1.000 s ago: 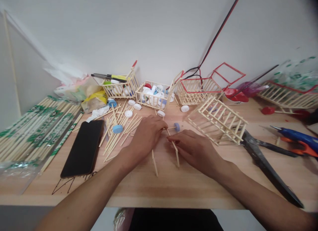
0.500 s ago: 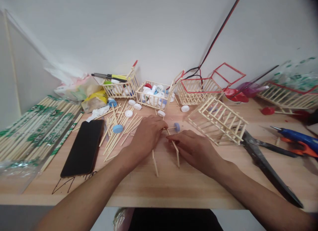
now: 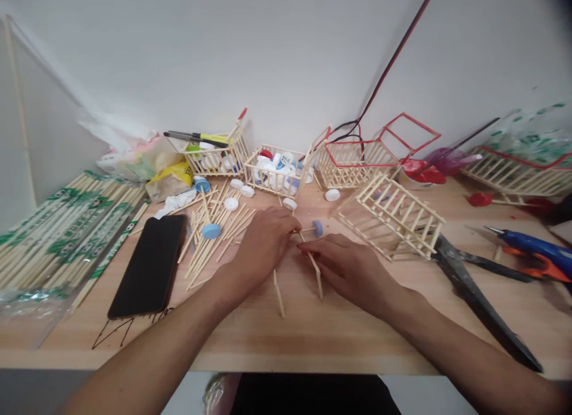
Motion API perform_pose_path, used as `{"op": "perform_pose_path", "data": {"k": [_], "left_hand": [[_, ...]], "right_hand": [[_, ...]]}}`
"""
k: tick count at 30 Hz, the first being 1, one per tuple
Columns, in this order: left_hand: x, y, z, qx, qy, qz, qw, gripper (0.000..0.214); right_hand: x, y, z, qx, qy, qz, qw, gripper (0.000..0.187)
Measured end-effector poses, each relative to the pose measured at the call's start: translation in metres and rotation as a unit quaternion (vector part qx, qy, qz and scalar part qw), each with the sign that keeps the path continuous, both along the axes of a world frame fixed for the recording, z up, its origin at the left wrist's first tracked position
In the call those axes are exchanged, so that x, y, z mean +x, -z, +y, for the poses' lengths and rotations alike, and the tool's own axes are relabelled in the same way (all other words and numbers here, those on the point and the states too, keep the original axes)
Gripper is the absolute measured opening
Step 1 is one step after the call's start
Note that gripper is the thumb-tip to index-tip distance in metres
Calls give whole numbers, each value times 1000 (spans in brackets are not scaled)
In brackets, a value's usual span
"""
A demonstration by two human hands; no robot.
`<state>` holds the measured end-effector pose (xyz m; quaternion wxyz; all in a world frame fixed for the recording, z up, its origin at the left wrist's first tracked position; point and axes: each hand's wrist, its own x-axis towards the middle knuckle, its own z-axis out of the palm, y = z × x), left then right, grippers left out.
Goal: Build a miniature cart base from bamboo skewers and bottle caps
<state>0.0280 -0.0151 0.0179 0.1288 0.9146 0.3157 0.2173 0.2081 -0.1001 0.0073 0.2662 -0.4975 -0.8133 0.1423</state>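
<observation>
At the middle of the table my left hand [image 3: 270, 239] has its fingers closed around the far part of a wooden stick frame [image 3: 316, 266]. My right hand [image 3: 346, 260] pinches the frame's right-hand stick between thumb and fingers. Two legs of the frame point toward me; the left leg [image 3: 279, 293] comes out from under my left hand. Just beyond my fingertips a blue bottle cap [image 3: 317, 228] sits on the end of a short stick. My left hand hides the other end of that stick.
Loose cut sticks [image 3: 223, 236] and a phone [image 3: 147, 266] lie at left, beside wrapped chopsticks [image 3: 67, 242]. Small stick carts [image 3: 357, 154] line the wall, one filled with bottle caps [image 3: 279, 168]. At right are a stick basket [image 3: 397, 215], black-handled cutters [image 3: 482, 308] and a blue glue gun [image 3: 536, 246].
</observation>
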Motion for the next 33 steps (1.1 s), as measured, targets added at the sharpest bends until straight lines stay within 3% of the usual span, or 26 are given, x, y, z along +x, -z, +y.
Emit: {"op": "perform_pose_path", "data": {"k": [10, 14, 18, 22, 25, 33], "left_hand": [[1, -5, -1, 6, 0, 20, 1000, 14], [1, -3, 0, 12, 1, 12, 1000, 12], [1, -2, 0, 12, -1, 17, 1000, 14], [1, -2, 0, 13, 0, 19, 1000, 15], [2, -2, 1, 18, 2, 19, 1000, 16], [1, -2, 1, 17, 4, 16, 1000, 18]], "right_hand": [[-1, -1, 1, 5, 4, 15, 1000, 34], [-1, -6, 0, -1, 50, 36, 998, 25], [1, -11, 0, -59, 126, 46, 989, 19], [4, -9, 3, -137, 116, 101, 978, 33], [3, -6, 6, -225, 87, 181, 953, 39], [-1, -2, 6, -422, 85, 320, 844, 50]]}}
